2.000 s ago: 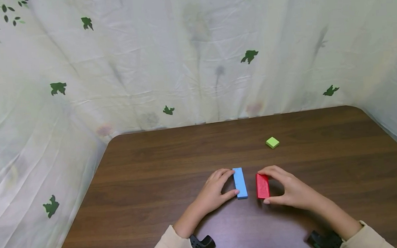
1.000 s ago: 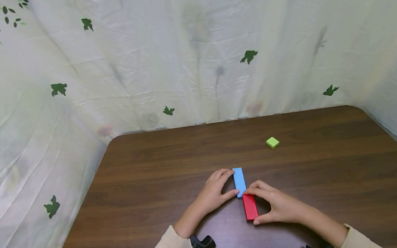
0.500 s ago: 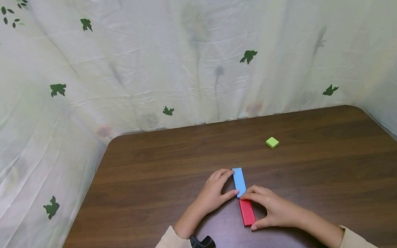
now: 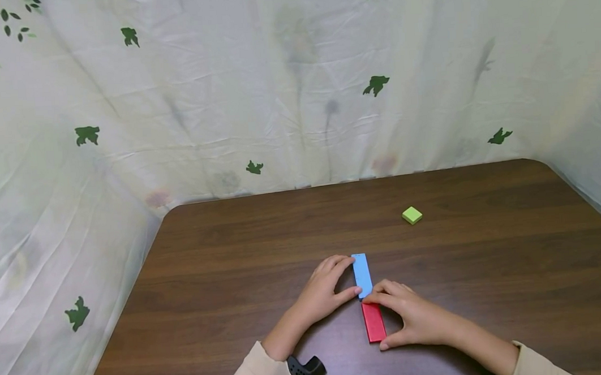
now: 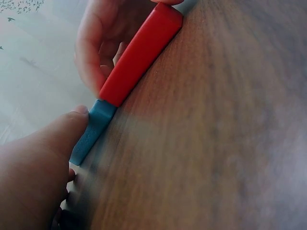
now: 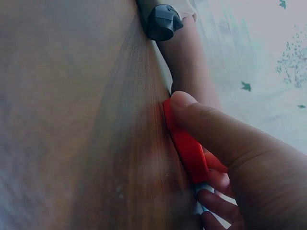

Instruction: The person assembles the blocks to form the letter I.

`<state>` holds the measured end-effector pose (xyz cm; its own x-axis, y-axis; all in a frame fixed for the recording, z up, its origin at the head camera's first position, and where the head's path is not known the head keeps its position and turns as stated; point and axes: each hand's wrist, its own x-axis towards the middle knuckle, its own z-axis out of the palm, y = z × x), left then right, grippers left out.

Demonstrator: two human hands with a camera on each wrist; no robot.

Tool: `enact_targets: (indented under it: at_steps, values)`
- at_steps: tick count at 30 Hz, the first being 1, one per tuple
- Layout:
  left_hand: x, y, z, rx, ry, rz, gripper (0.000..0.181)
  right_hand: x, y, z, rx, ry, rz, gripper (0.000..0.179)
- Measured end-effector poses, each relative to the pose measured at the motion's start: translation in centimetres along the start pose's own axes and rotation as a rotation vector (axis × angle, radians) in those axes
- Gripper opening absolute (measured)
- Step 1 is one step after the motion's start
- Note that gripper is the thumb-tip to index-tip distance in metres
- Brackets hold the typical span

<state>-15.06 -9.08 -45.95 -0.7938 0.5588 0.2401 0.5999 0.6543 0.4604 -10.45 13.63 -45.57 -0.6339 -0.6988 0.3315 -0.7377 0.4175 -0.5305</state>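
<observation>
A flat blue rectangular block (image 4: pixel 363 276) lies lengthwise on the table, pointing away from me. My left hand (image 4: pixel 322 288) holds it from the left side, index fingertip at its far corner and thumb by its near end. Directly in line with it, at its near end, lies a red rectangular block (image 4: pixel 374 323). My right hand (image 4: pixel 414 316) grips the red block between thumb at the near end and fingers at the far end. In the left wrist view the red block (image 5: pixel 142 53) meets the end of the blue block (image 5: pixel 92 132).
A small light-green square block (image 4: pixel 412 215) sits farther back on the brown wooden table (image 4: pixel 232 242). A pale curtain (image 4: pixel 275 98) with green leaf prints hangs behind the table and at its sides. Black devices (image 4: pixel 307 372) are strapped on both wrists.
My right hand has brought the red block left and toward me, from beside the blue block to its near end. Over the last half second almost nothing moves. The left hand stays put.
</observation>
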Motion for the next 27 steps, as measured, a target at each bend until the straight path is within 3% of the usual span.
enact_targets:
  at_steps: [5, 12, 27]
  values:
    - [0.06, 0.05, -0.07, -0.007, 0.001, 0.002, 0.058, -0.01, -0.04, -0.10, 0.012, 0.009, -0.014, 0.070]
    - [0.06, 0.05, -0.05, -0.001, 0.005, 0.005, 0.058, 0.07, -0.17, -0.30, 0.041, 0.014, -0.044, 0.056]
    - [0.09, -0.02, 0.07, 0.012, 0.000, -0.001, 0.058, 0.08, 0.06, -0.18, 0.013, 0.037, -0.056, 0.052]
